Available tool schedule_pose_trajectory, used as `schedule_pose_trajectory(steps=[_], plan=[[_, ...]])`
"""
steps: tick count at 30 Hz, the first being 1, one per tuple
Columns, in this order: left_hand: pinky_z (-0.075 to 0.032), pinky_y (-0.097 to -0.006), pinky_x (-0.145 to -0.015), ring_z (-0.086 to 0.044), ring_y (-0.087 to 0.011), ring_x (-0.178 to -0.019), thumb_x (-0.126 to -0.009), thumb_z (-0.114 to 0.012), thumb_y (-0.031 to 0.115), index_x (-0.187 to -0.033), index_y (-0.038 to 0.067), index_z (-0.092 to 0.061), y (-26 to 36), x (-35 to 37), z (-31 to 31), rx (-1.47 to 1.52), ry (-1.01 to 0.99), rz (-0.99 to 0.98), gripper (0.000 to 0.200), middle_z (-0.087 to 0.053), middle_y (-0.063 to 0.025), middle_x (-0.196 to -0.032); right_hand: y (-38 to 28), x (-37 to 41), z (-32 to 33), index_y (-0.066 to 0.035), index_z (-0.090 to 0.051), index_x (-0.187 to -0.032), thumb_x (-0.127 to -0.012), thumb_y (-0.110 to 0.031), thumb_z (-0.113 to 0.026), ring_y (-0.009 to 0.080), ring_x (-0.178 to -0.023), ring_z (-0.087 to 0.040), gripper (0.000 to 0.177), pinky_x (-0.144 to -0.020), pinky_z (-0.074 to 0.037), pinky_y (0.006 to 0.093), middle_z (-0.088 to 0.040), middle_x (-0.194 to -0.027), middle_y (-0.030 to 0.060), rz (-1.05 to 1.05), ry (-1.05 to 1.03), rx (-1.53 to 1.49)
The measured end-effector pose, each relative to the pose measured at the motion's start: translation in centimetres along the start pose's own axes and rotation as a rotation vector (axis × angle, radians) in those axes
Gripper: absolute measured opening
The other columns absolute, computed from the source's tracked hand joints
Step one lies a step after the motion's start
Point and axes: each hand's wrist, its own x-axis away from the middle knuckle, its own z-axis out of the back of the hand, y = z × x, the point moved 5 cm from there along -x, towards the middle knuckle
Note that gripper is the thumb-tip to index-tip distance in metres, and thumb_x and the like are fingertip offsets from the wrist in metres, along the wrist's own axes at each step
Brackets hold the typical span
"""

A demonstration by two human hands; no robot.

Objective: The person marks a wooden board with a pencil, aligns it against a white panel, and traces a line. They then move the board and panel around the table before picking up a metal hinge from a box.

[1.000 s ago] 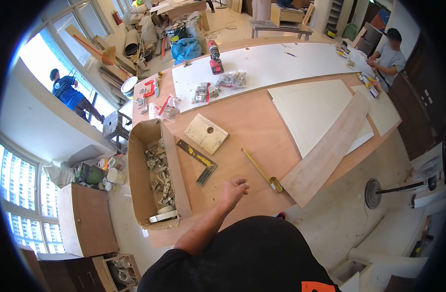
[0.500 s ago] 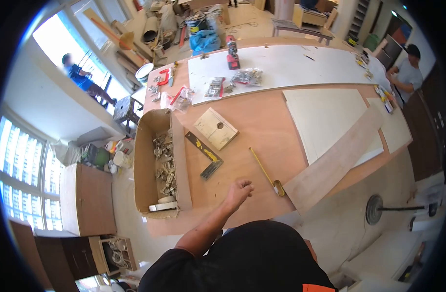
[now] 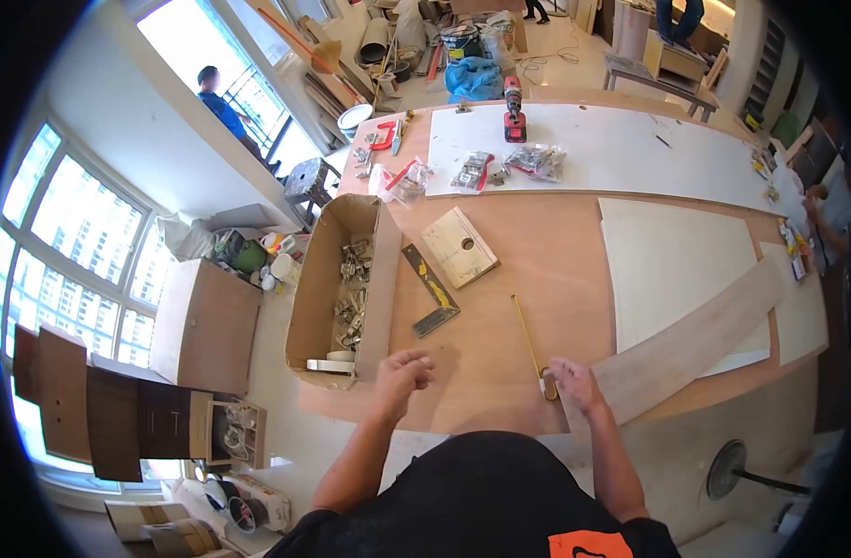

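Note:
My left hand (image 3: 403,379) is over the near part of the table, right of the cardboard box (image 3: 381,288), with fingers curled together and nothing visible in them. Beside the yellow tape measure (image 3: 549,383) is my right hand (image 3: 576,385), its fingers bent but apart; whether they touch the case is unclear. The tape's blade lies extended away from me. A metal square (image 3: 435,290) with yellow marks rests near a wooden block (image 3: 460,246) with a round hole. Metal hinges (image 3: 353,302) fill part of the box.
A long white panel (image 3: 611,153) carries a red drill (image 3: 514,116) and bagged hardware (image 3: 537,163). On the right lie pale boards (image 3: 681,270) and a long wooden strip (image 3: 695,344). One person (image 3: 223,110) is by the window; another is partly visible at the right edge.
The view has shifted, so the table sits further right. My left hand has moved left toward the box. My right hand has come into view beside the tape measure.

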Motion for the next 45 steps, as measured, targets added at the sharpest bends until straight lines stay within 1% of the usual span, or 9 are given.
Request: schedule_pose_trajectory(steps=[8,15,17,24,31,33,39,42,45], plan=[[-0.054,-0.0278,-0.071,-0.066,-0.0145,-0.075,-0.091,-0.064,0.014,-0.116,-0.004,-0.064,22.5,-8.4,3.6,-0.106,0.056,-0.499,0.031,-0.072,-0.0114,-0.095,-2.3,-15.7,3.4,0.006,-0.063,-0.122,-0.091,-0.032,-0.068,0.0281,-0.108,-0.065,0.049,-0.091,-0.051,0.0382,-0.068,-0.116,0.0193,0.152,0.388,0.497],[-0.05,-0.0254,-0.064,-0.067,-0.0143,-0.076,-0.084,-0.066,0.016,-0.107,-0.005,-0.071,33.6,-36.1,7.4,-0.583,0.269,-0.651,0.032,-0.072,-0.0107,-0.09,-1.1,-22.8,3.5,0.0,-0.046,-0.142,-0.091,-0.034,-0.063,0.0377,-0.143,-0.032,0.064,-0.114,-0.027,0.0585,-0.036,-0.154,0.0191,0.102,0.619,1.228],[-0.055,-0.0376,-0.075,-0.071,-0.0258,-0.077,-0.079,-0.065,0.022,-0.098,-0.004,-0.074,33.8,-44.6,7.7,-0.729,0.319,-0.512,0.034,-0.073,-0.0186,-0.095,-0.4,-24.0,3.1,-0.001,-0.042,-0.146,-0.091,-0.034,-0.06,0.0375,-0.147,-0.026,0.066,-0.115,-0.022,0.0606,-0.031,-0.157,0.0189,0.109,0.672,1.309],[-0.05,-0.0456,-0.098,-0.063,-0.0378,-0.117,-0.079,-0.056,0.02,-0.112,0.001,-0.071,28.1,-73.4,8.5,-1.497,0.392,-0.337,0.041,-0.066,-0.0268,-0.118,-0.6,-24.4,3.0,-0.002,-0.041,-0.147,-0.088,-0.03,-0.057,0.0382,-0.148,-0.025,0.067,-0.116,-0.02,0.0624,-0.031,-0.156,0.0205,0.046,0.638,1.313],[-0.051,-0.0488,-0.082,-0.066,-0.042,-0.095,-0.078,-0.059,0.018,-0.097,-0.005,-0.07,23.0,-86.7,9.8,-1.488,0.183,-0.617,0.032,-0.066,-0.0302,-0.101,0.6,-23.9,3.4,0.011,-0.045,-0.137,-0.083,-0.024,-0.06,0.0396,-0.145,-0.029,0.066,-0.121,-0.016,0.0543,-0.038,-0.151,0.0237,-0.09,0.665,1.049],[-0.051,-0.049,-0.078,-0.066,-0.0417,-0.089,-0.078,-0.061,0.019,-0.095,-0.006,-0.069,20.1,-92.6,11.7,-1.417,0.171,-0.673,0.031,-0.066,-0.0295,-0.095,-0.7,-23.8,3.4,0.003,-0.048,-0.139,-0.085,-0.033,-0.059,0.0393,-0.145,-0.03,0.066,-0.117,-0.02,0.0593,-0.038,-0.152,0.0234,-0.065,0.612,1.227],[-0.05,-0.0498,-0.065,-0.067,-0.041,-0.072,-0.076,-0.065,0.02,-0.087,-0.009,-0.067,16.0,-98.1,15.2,-1.235,0.177,-0.825,0.031,-0.067,-0.0274,-0.077,-2.6,-24.2,3.5,-0.003,-0.048,-0.142,-0.087,-0.04,-0.059,0.0389,-0.145,-0.031,0.068,-0.113,-0.025,0.0618,-0.036,-0.154,0.0216,-0.01,0.638,1.218],[-0.049,-0.0505,-0.064,-0.067,-0.042,-0.069,-0.073,-0.063,0.018,-0.082,-0.011,-0.066,17.7,-95.2,14.0,-1.412,0.392,-0.706,0.031,-0.066,-0.029,-0.074,-2.5,-23.7,3.5,-0.003,-0.047,-0.143,-0.087,-0.041,-0.059,0.039,-0.144,-0.032,0.069,-0.113,-0.026,0.0613,-0.036,-0.154,0.0212,-0.001,0.647,1.216],[-0.051,-0.0527,-0.068,-0.069,-0.0455,-0.075,-0.072,-0.06,0.02,-0.08,-0.011,-0.067,18.8,-94.3,13.7,-1.391,0.283,-0.573,0.033,-0.065,-0.034,-0.077,-2.7,-23.8,3.3,-0.004,-0.047,-0.143,-0.087,-0.042,-0.06,0.0387,-0.144,-0.032,0.069,-0.112,-0.026,0.0608,-0.036,-0.154,0.0209,0.02,0.654,1.219]])
